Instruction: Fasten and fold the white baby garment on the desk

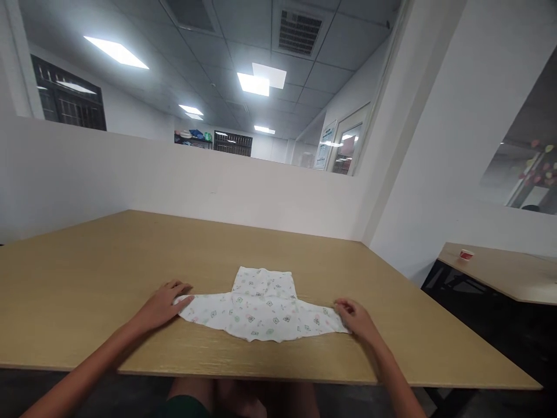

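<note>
A small white garment [261,305] with a tiny printed pattern lies spread flat on the wooden table [87,278], near its front edge. My left hand [163,303] rests on the garment's left end, fingers curled over the cloth edge. At the garment's right end my right hand [354,316] pinches the cloth with bent fingers. Both forearms reach in from the bottom of the view.
White partition walls [174,186] enclose the table at the back and right. A second table [500,270] at the right carries a small red-and-white cup [466,253]. A dark gap separates the two tables.
</note>
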Demonstrator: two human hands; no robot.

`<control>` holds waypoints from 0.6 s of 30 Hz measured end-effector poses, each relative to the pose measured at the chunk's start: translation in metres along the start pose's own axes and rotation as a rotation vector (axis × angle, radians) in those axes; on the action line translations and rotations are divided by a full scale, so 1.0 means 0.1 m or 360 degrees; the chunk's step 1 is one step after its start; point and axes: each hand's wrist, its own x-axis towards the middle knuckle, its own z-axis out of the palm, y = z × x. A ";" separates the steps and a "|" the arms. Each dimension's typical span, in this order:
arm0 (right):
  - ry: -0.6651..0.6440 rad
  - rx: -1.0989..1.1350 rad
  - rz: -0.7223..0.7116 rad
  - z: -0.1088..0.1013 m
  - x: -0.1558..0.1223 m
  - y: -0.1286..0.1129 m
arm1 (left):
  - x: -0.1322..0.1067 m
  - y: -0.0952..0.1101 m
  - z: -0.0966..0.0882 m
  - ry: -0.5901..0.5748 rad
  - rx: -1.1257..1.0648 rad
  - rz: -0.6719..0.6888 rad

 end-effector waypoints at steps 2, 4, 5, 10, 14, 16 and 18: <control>0.0042 -0.0159 -0.0065 0.13 0.01 0.11 | 0.02 -0.08 0.08 -0.0064 -0.0005 0.0014; 0.0084 -0.0293 -0.0123 0.20 0.02 0.20 | 0.01 -0.09 0.10 -0.0135 -0.0043 0.0043; 0.0088 -0.0341 -0.0142 0.21 0.01 0.22 | 0.00 -0.06 0.09 -0.0159 -0.0068 0.0043; 0.0091 -0.0407 -0.0244 0.22 -0.04 0.21 | -0.08 0.19 -0.05 -0.0169 -0.0260 -0.0047; 0.0083 -0.0296 -0.0285 0.21 -0.09 0.14 | -0.01 0.29 -0.07 -0.0185 -0.0673 -0.0110; 0.0069 -0.0220 -0.0292 0.21 -0.11 0.10 | 0.05 0.24 -0.02 -0.0119 -0.0876 -0.0167; 0.0076 -0.0160 -0.0307 0.21 -0.12 0.09 | 0.10 0.13 0.04 0.0004 -0.0961 -0.0263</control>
